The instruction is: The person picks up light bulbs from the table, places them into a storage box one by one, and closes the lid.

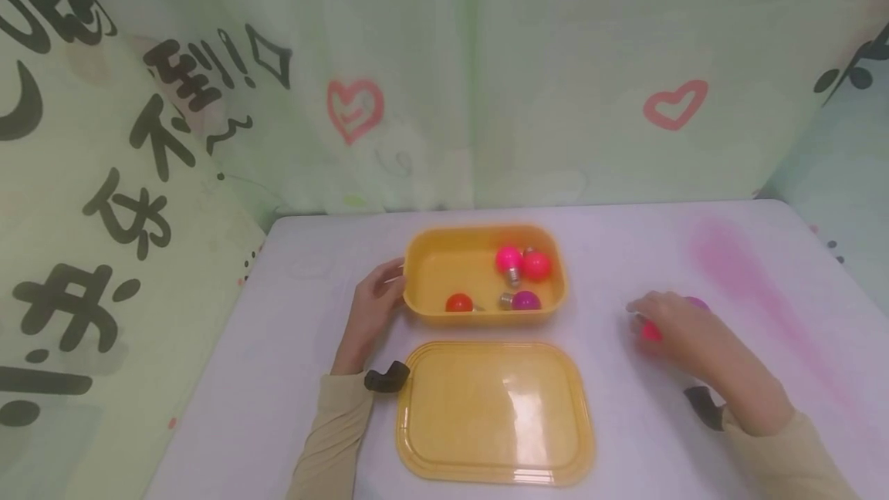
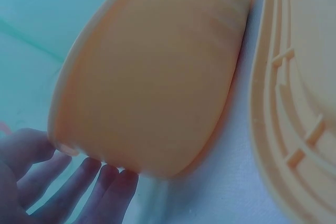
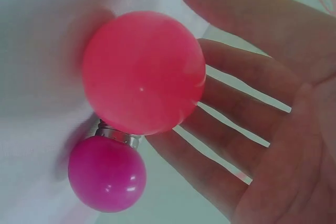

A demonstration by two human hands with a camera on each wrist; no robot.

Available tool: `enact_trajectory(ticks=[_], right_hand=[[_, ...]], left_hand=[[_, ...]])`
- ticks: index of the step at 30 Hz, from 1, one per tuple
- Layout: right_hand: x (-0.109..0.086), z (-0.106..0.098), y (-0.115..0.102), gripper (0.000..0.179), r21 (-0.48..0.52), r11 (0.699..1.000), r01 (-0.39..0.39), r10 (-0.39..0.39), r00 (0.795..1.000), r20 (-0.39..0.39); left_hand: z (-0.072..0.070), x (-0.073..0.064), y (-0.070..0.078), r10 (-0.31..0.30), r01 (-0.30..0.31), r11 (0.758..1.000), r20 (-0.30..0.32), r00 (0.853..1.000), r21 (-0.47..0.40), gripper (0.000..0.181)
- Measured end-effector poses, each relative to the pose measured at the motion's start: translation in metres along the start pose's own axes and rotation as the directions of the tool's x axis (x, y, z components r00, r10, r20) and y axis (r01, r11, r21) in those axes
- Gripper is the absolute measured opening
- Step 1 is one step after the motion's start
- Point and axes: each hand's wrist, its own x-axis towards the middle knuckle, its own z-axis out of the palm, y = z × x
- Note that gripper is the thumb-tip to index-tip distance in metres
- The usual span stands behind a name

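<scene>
My left hand (image 1: 375,303) is at the left end of a yellow plastic box (image 1: 479,319). In the left wrist view its fingertips touch the box's end wall, with the thumb by the rim. On the right, my right hand (image 1: 677,330) reaches over a red round light bulb (image 3: 142,72), its fingers extended behind the bulb and the thumb held apart. Beside that bulb on the white table lies a purple bulb (image 3: 107,174) with a silver screw base. The red bulb's base is hidden.
Inside the box lie several bulbs: a pink one (image 1: 509,258), a coral-red one (image 1: 537,265), a red one (image 1: 458,303) and a purple one. A yellow lid (image 1: 479,407) lies flat in front of the box. Printed curtains (image 1: 514,137) hang behind and beside the table.
</scene>
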Motion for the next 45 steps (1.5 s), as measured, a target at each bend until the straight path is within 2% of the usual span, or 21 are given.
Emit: enact_trajectory(ticks=[6, 15, 21, 26, 31, 36, 40, 45], right_hand=[[-0.005, 0.002, 0.004, 0.038, 0.014, 1.000, -0.024, 0.023, 0.999, 0.031], [-0.008, 0.001, 0.004, 0.036, 0.066, 0.997, -0.040, 0.038, 0.999, 0.037], [-0.005, -0.003, 0.001, 0.031, 0.063, 0.998, -0.006, 0.007, 1.000, -0.002], [-0.005, -0.008, -0.003, 0.031, 0.125, 0.992, -0.021, 0.023, 1.000, -0.014], [-0.003, -0.012, -0.007, 0.030, 0.104, 0.993, 0.056, -0.047, 0.995, -0.087], [0.004, -0.021, -0.016, 0.033, 0.110, 0.992, 0.053, -0.045, 0.996, -0.073], [0.012, -0.027, -0.024, 0.033, 0.093, 0.988, 0.122, -0.111, 0.988, -0.111], [0.019, -0.033, -0.033, 0.033, 0.151, 0.981, 0.124, -0.109, 0.989, -0.102]], left_hand=[[0.002, 0.010, -0.016, 0.008, -0.008, 1.000, -0.006, 1.000, -0.010, 0.045], [0.006, 0.011, -0.018, 0.026, -0.027, 1.000, -0.013, 1.000, -0.013, 0.041], [0.007, 0.011, -0.016, 0.028, -0.028, 1.000, -0.013, 1.000, -0.014, 0.040], [0.008, 0.012, -0.018, 0.028, -0.028, 0.999, -0.005, 1.000, -0.016, 0.041], [0.008, 0.011, -0.019, 0.032, -0.032, 0.999, -0.008, 0.999, -0.009, 0.041], [0.006, 0.009, -0.016, 0.031, -0.032, 0.999, -0.011, 0.999, -0.006, 0.041], [0.002, 0.008, -0.015, 0.030, -0.030, 1.000, -0.024, 0.999, -0.003, 0.041], [0.001, 0.008, -0.016, 0.032, -0.032, 0.999, -0.026, 0.999, -0.006, 0.041]])
